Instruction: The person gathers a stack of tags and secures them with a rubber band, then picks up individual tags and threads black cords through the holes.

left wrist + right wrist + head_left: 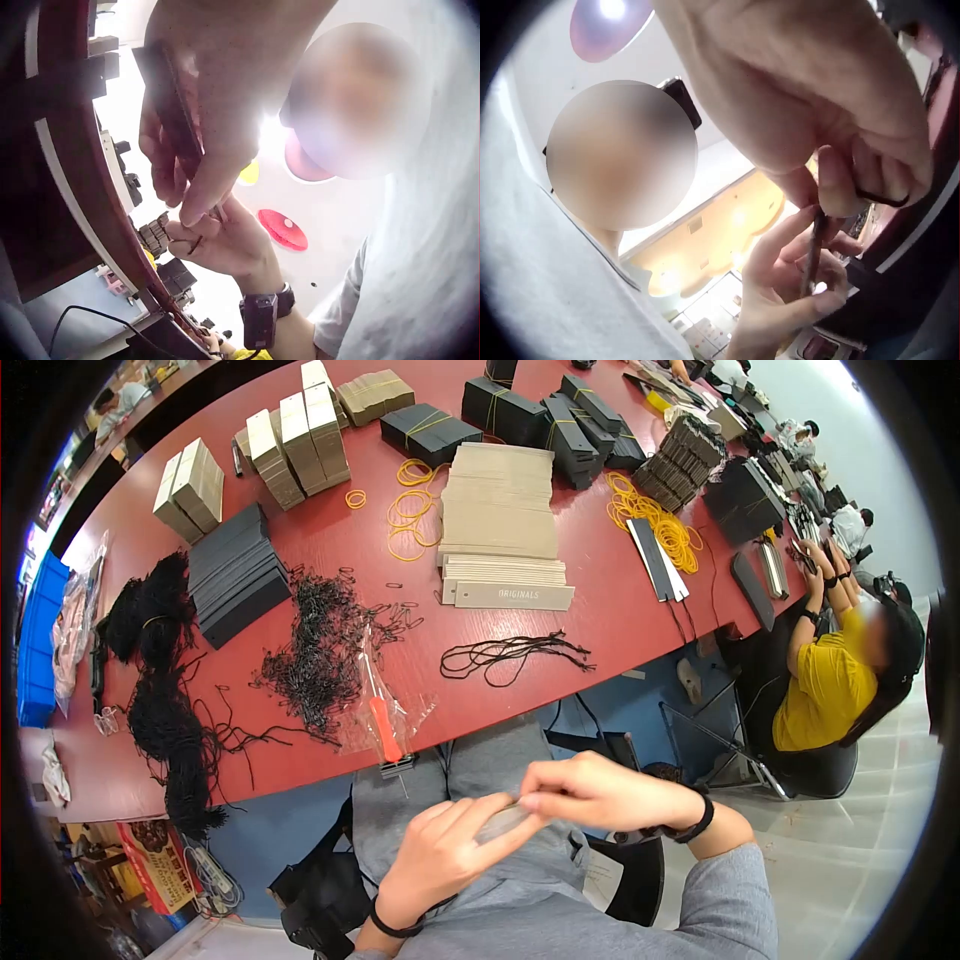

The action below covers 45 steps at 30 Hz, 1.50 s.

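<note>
Over the lap, my left hand (440,850) holds a thin flat card tag (503,822) by its sides, fingers curled round it. The tag looks dark and edge-on in the right wrist view, the left hand (769,300) below it. My right hand (600,792) meets the tag's far end with thumb and fingertips. A thin black curved piece (885,199) is held in the right hand's curled fingers; I cannot tell whether it is cord or a pin. Fingers hide the tag's end. On the table lie looped black cords (510,656) and a fanned stack of tan "ORIGINALS" tags (500,510).
A heap of small black pins (315,650) lies beside an orange-handled tool (383,725) at the table's front edge. Black cord bundles (165,710) hang over that edge at left. Dark tags (235,575), yellow rubber bands (660,525) and a seated person (825,690) surround the workspace.
</note>
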{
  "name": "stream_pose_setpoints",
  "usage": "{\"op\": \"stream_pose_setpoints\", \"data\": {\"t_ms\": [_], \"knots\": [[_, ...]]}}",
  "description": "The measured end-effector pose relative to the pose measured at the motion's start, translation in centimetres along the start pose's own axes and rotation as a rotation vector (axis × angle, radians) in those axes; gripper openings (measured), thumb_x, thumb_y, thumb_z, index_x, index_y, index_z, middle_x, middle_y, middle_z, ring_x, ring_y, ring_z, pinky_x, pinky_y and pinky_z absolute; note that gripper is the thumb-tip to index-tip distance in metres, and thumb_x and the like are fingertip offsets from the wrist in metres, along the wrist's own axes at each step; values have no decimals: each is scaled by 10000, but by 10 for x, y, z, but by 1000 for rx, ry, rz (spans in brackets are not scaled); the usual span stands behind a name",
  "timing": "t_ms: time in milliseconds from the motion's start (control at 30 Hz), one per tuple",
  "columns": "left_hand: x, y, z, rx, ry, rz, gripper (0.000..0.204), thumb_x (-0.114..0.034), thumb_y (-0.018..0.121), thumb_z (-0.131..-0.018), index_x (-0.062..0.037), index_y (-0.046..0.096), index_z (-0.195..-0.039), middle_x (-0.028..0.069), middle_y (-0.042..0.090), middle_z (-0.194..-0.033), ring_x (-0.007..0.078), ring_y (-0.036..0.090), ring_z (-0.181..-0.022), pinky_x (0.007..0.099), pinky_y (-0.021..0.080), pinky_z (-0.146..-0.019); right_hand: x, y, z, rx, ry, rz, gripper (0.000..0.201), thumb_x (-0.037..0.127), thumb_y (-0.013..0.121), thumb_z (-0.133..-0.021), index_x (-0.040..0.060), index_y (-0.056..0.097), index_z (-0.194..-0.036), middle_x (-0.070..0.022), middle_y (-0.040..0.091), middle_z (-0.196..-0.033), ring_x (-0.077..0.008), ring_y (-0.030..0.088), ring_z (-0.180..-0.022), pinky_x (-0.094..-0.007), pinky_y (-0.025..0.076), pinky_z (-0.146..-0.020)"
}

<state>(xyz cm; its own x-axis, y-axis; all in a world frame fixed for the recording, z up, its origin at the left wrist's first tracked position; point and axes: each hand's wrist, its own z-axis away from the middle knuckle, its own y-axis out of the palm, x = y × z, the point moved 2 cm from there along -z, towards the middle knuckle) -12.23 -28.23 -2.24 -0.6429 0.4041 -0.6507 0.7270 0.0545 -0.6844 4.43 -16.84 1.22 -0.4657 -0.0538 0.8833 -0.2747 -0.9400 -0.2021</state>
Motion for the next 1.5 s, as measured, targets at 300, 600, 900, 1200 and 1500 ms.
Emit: {"op": "stream_pose_setpoints", "data": {"t_ms": [300,600,900,1200,1500], "knots": [[13,-28,16,-497,141,84,348,-382,725,-709,-304,767,-1045,222,464,-1377,364,508,-1175,511,395,-956,-35,-120,67,-1201,11,285,187,158,523,-992,-3,589,-923,-11,525,-656,-80,486,-635,-268,410,-585],[19,-33,27,-468,52,8,345,-351,716,-716,-170,771,-1005,223,451,-1354,364,562,-1036,462,445,-869,-95,-199,43,-1434,291,952,394,320,563,-965,14,573,-1213,-206,615,-1168,-355,606,-1097,-437,483,-905],[31,-38,39,-529,-72,25,367,-340,699,-797,-95,736,-1067,227,488,-1306,336,593,-975,442,463,-823,-7,-120,-26,-964,-263,751,255,151,696,-822,13,638,-1029,-127,658,-963,-284,631,-920,-373,476,-823],[31,-45,52,-547,-109,25,368,-319,678,-820,-68,715,-1087,207,559,-1208,303,613,-909,427,460,-787,-15,-88,-84,-879,-274,1241,348,172,774,-735,150,614,-1043,0,565,-1045,-205,549,-998,-434,359,-925],[35,-47,54,-502,-127,-2,400,-361,605,-922,-21,670,-1122,208,570,-1195,278,613,-923,408,489,-847,-13,-88,-84,-916,-420,1389,379,137,766,-701,129,620,-1050,-5,602,-1016,-184,585,-953,-398,376,-977]]}}
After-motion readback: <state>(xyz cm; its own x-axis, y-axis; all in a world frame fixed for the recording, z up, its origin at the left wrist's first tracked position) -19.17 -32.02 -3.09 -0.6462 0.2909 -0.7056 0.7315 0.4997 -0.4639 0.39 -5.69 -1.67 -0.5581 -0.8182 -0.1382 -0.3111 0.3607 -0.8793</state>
